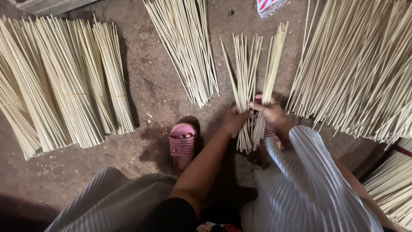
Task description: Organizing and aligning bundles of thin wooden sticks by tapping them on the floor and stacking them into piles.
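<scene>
Together, our left hand (234,121) and right hand (271,112) were clenched around 2 stick bunches (253,81), side by side. Their long axis ran straight away from us, tips fanning beyond the knuckles, butts below the wrists.

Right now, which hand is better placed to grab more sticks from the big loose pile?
Probably the right hand. It sits nearer the big loose pile on the right, while the left hand grips the held sticks on the side away from it.
</scene>
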